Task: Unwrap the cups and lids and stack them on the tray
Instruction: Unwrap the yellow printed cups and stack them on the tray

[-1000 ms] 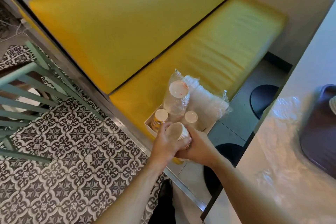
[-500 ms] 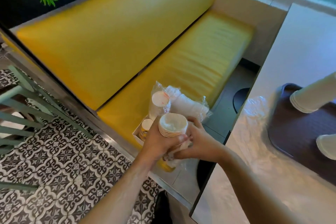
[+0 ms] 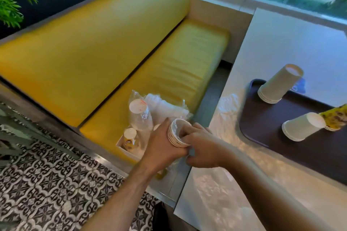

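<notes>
Just off the near corner of the pale desk [image 3: 293,43], over the gap beside the yellow padded bench [image 3: 169,73], the person holds a short nested stack of white paper cups in clear plastic wrap [image 3: 178,133]. The left hand [image 3: 163,146] is curled round the stack's side; the right hand [image 3: 202,150] pinches at the wrap by the rim, fingers bent on the plastic. The stack's long axis runs roughly up and away from the camera, open mouth facing up. The dark brown plastic tray [image 3: 262,124] lies well off to the right on the desk, nearer the right hand, with two white cup stacks [image 3: 277,86] tilted on it. So the carry looks rightward, across the desk edge, once the wrap comes off.
</notes>
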Demonstrator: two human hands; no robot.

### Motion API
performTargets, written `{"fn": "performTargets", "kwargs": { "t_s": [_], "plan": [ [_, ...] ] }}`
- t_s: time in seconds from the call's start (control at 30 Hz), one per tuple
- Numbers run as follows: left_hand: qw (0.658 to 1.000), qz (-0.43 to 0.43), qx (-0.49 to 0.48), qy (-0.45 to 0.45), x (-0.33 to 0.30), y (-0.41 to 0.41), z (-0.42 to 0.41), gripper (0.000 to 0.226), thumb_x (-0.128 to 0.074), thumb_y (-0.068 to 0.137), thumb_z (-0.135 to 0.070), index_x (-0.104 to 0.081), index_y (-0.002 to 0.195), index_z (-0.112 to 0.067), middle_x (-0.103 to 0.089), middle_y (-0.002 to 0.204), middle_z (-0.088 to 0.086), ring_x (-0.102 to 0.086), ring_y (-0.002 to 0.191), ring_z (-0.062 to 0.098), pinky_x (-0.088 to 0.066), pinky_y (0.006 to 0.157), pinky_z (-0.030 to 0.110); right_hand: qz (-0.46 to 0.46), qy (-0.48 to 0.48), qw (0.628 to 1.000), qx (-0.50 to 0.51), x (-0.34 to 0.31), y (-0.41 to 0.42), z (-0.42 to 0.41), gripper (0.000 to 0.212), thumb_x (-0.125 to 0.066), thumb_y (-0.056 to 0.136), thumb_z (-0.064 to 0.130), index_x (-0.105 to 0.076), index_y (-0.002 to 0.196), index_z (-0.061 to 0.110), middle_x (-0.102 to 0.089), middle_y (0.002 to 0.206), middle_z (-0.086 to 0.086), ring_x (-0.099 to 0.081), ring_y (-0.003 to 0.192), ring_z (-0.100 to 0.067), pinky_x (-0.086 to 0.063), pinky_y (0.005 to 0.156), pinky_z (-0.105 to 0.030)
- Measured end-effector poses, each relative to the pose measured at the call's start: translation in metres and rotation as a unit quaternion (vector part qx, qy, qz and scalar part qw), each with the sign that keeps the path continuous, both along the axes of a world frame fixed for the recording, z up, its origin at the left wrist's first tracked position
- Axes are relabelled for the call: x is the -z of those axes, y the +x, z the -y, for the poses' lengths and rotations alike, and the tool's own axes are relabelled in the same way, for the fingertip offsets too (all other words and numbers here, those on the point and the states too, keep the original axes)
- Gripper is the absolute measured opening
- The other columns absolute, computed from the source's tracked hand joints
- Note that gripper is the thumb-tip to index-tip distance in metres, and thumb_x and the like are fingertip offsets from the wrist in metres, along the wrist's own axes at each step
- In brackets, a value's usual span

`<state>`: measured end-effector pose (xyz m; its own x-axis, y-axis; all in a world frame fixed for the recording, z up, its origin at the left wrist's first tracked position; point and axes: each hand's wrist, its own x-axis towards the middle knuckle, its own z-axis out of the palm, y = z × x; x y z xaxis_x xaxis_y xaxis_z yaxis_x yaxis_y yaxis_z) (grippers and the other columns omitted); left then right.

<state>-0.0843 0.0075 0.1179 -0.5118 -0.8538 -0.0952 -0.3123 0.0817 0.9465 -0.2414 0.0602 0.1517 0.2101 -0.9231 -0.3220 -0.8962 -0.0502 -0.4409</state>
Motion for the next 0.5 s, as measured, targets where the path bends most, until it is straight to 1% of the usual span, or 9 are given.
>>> {"fn": "performTargets", "kwargs": {
  "t_s": [0.07, 0.13, 0.17, 0.2, 0.27, 0.3, 0.37, 0.43, 0.5],
  "plan": [
    [1.000, -0.003, -0.001, -0.009, -0.001, -0.006, -0.007, 0.062, -0.089, 0.052, -0.022, -0.059, 0.104, -0.039, -0.072, 0.095, -0.019, -0.069, 0.085, 0.000, -0.053, 0.073, 0.020, 0.046, -0.028, 0.998, 0.022, -0.004, -0.009, -0.008, 0.042, -0.049, 0.061, 0.050, -0.064, 0.089, 0.022, -0.054, 0.112, 0.011, -0.048, 0.105, -0.018, -0.046, 0.088, -0.046],
    [1.000, -0.003, -0.012, -0.016, 0.001, -0.006, -0.008, 0.062, -0.090, 0.053, -0.026, -0.059, 0.104, -0.041, -0.072, 0.096, -0.018, -0.069, 0.088, 0.002, -0.055, 0.075, 0.023, 0.103, -0.082, 0.990, 0.050, -0.007, -0.020, -0.012, 0.039, -0.056, 0.064, 0.042, -0.065, 0.092, 0.016, -0.058, 0.102, 0.008, -0.056, 0.096, -0.015, -0.051, 0.082, -0.042],
    [1.000, 0.001, -0.020, -0.021, 0.002, -0.006, -0.009, 0.063, -0.090, 0.052, -0.030, -0.058, 0.105, -0.042, -0.072, 0.097, -0.017, -0.069, 0.089, 0.002, -0.055, 0.076, 0.024, 0.126, -0.103, 0.984, 0.065, -0.011, -0.026, -0.015, 0.037, -0.061, 0.064, 0.036, -0.066, 0.093, 0.014, -0.058, 0.100, 0.008, -0.056, 0.092, -0.011, -0.051, 0.081, -0.038],
    [0.999, 0.005, -0.029, -0.026, 0.002, -0.007, -0.011, 0.062, -0.090, 0.053, -0.029, -0.058, 0.104, -0.043, -0.071, 0.097, -0.017, -0.068, 0.090, 0.002, -0.056, 0.076, 0.024, 0.145, -0.115, 0.979, 0.080, -0.015, -0.033, -0.020, 0.036, -0.062, 0.063, 0.033, -0.066, 0.093, 0.013, -0.057, 0.099, 0.008, -0.055, 0.091, -0.008, -0.049, 0.083, -0.032],
    [0.998, 0.011, -0.047, -0.027, 0.004, -0.007, -0.013, 0.063, -0.094, 0.057, -0.021, -0.057, 0.104, -0.039, -0.072, 0.096, -0.014, -0.068, 0.088, 0.001, -0.057, 0.076, 0.026, 0.164, -0.123, 0.974, 0.097, -0.021, -0.044, -0.027, 0.032, -0.057, 0.061, 0.034, -0.065, 0.087, 0.017, -0.057, 0.102, 0.008, -0.055, 0.095, -0.005, -0.046, 0.087, -0.023],
    [0.998, 0.012, -0.053, -0.025, 0.003, -0.008, -0.013, 0.063, -0.095, 0.058, -0.017, -0.057, 0.105, -0.037, -0.072, 0.095, -0.012, -0.067, 0.087, 0.001, -0.057, 0.075, 0.026, 0.165, -0.126, 0.973, 0.099, -0.023, -0.048, -0.032, 0.030, -0.056, 0.061, 0.034, -0.066, 0.086, 0.019, -0.058, 0.104, 0.008, -0.055, 0.099, -0.006, -0.045, 0.090, -0.022],
    [0.998, 0.014, -0.063, -0.026, 0.000, -0.011, -0.013, 0.064, -0.095, 0.060, -0.015, -0.057, 0.107, -0.033, -0.071, 0.096, -0.010, -0.066, 0.086, -0.002, -0.056, 0.072, 0.024, 0.163, -0.126, 0.973, 0.103, -0.023, -0.055, -0.039, 0.030, -0.057, 0.062, 0.029, -0.070, 0.089, 0.022, -0.058, 0.107, 0.008, -0.057, 0.104, -0.008, -0.044, 0.092, -0.020],
    [0.997, 0.005, -0.078, -0.022, -0.002, -0.014, -0.014, 0.064, -0.096, 0.060, -0.015, -0.057, 0.108, -0.030, -0.070, 0.098, -0.010, -0.065, 0.087, -0.004, -0.055, 0.074, 0.020, 0.165, -0.116, 0.972, 0.123, -0.023, -0.061, -0.046, 0.036, -0.057, 0.062, 0.019, -0.076, 0.093, 0.023, -0.061, 0.109, 0.009, -0.058, 0.104, -0.007, -0.040, 0.083, -0.009],
    [0.996, -0.006, -0.089, -0.018, -0.004, -0.017, -0.015, 0.064, -0.097, 0.060, -0.013, -0.056, 0.107, -0.029, -0.069, 0.100, -0.011, -0.064, 0.088, -0.008, -0.052, 0.074, 0.012, 0.190, -0.100, 0.965, 0.151, -0.022, -0.066, -0.052, 0.043, -0.051, 0.063, 0.013, -0.080, 0.092, 0.028, -0.067, 0.107, 0.011, -0.063, 0.098, -0.007, -0.043, 0.075, -0.011]
  ]
}}
